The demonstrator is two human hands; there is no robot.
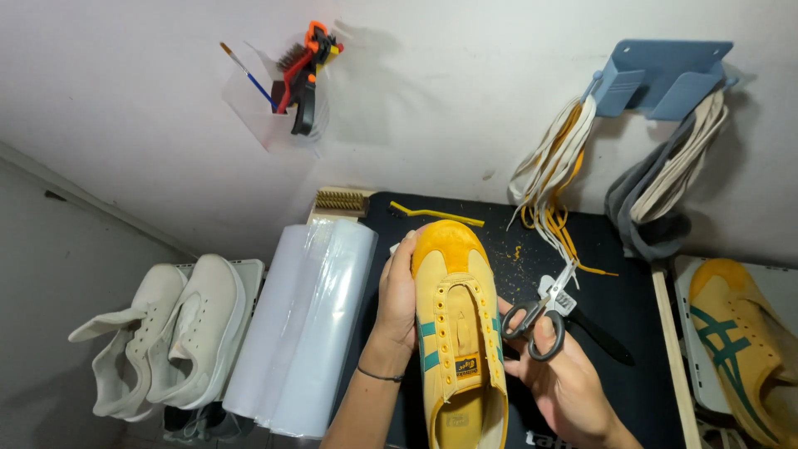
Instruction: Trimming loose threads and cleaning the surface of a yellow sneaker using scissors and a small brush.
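Yellow shoe point(459, 333) gripped along its left edge by left hand point(397, 306), scissors point(544, 312) clasped in right hand point(565, 378)

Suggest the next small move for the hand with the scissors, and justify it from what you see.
Probably bring the scissors in the right hand over to the yellow shoe: the blades point away from it, while the left hand already steadies its side on the black mat.

Yellow shoe point(460, 333) with teal stripes, black-handled scissors point(544, 316), black mat point(615, 274), white sneakers point(170, 333), blue wall hanger point(661, 76)
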